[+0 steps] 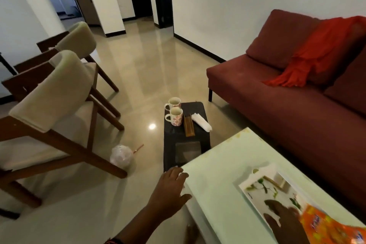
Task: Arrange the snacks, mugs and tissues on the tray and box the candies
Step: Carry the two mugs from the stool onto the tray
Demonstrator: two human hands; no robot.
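Right hand (pixel 285 222) is down at five o'clock, fingers clamped on the orange snack bag (pixel 332 228), laying it onto the flowered tray (pixel 263 188) on the pale surface (pixel 217 174). The bag comes in flat, likely so it leaves room for the rest. Left hand (pixel 170 186) reaches toward the surface's corner, fingers spread and holding nothing; my read, it's heading for the black stool (pixel 186 136) at twelve o'clock. Up there wait two mugs (pixel 175 116), a brown box (pixel 189 126) and tissues (pixel 201 122), parked together within easy reach. Candies: none I can make out.
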